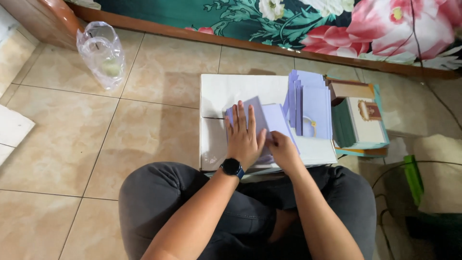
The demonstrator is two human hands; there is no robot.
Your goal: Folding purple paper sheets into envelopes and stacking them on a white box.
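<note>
I sit cross-legged on the tiled floor with a white box point(226, 89) in front of my knees. On its lid lies a lilac paper card point(275, 120). My left hand point(244, 137), with a black watch on the wrist, presses flat on this card, fingers spread. My right hand point(284, 150) rests on the card's lower right part, fingers curled against the paper. Just to the right stands a fanned stack of lilac cards point(312, 106) on the same lid.
A pile of green and cream booklets point(362, 123) lies right of the box. A clear plastic bag point(102, 54) stands at the back left. A floral cloth over a wooden edge point(337, 24) runs along the back. Green items and cables lie at right.
</note>
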